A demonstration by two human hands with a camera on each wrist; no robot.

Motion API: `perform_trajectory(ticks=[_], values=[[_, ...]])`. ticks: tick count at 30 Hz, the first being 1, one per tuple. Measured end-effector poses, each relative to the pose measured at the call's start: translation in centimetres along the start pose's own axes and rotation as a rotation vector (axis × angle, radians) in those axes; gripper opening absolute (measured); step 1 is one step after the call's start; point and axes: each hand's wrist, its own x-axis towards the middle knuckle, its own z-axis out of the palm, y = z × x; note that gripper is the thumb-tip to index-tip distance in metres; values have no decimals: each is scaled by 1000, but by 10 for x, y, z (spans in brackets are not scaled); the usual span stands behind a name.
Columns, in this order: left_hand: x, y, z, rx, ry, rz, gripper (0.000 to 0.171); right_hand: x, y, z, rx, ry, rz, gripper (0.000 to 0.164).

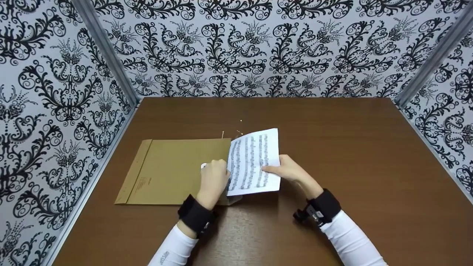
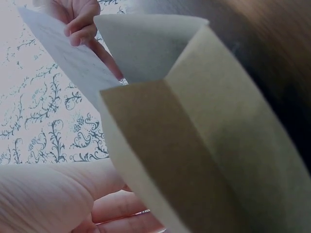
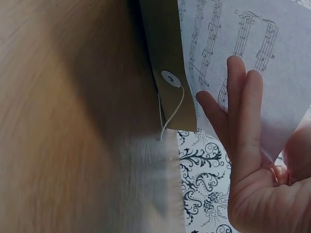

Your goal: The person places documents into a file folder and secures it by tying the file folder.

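A brown paper envelope (image 1: 173, 170) lies on the table's left half, its open end facing right. My left hand (image 1: 214, 178) grips the upper panel at that open end, and the mouth gapes in the left wrist view. Beside this hand shows a white button (image 1: 203, 165). The right wrist view has a white disc (image 3: 171, 78) with a string (image 3: 176, 108) on the envelope. My right hand (image 1: 290, 170) pinches a white music sheet (image 1: 251, 162) at its right edge, thumb on top and fingers beneath. The sheet's left edge meets the envelope's mouth, and the sheet bows slightly.
A brown wooden table (image 1: 362, 155) spreads around the envelope. Small light bits (image 1: 240, 132) and a thin string end (image 1: 223, 134) show just beyond the envelope's far edge. Patterned black-and-white walls (image 1: 273, 48) close off the back and both sides.
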Motion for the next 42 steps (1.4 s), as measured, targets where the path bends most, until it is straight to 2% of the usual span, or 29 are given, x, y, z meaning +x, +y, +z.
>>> perform_trajectory(ticks=[6, 14, 24, 36, 42], values=[[1, 0, -1, -14, -1, -12, 18, 0, -2, -1, 26, -6, 8, 37], [3, -2, -5, -27, -4, -17, 17, 0, 2, -6, 145, -43, 31, 39], [1, 0, -8, -15, 9, -6, 25, 13, -1, 8, 132, -75, 7, 40], [1, 0, -9, -9, 16, -2, 22, 27, 1, 24, 134, -14, 38, 39], [2, -1, -9, -31, 21, 4, 23, 25, 4, 26, 150, -28, 53, 40]])
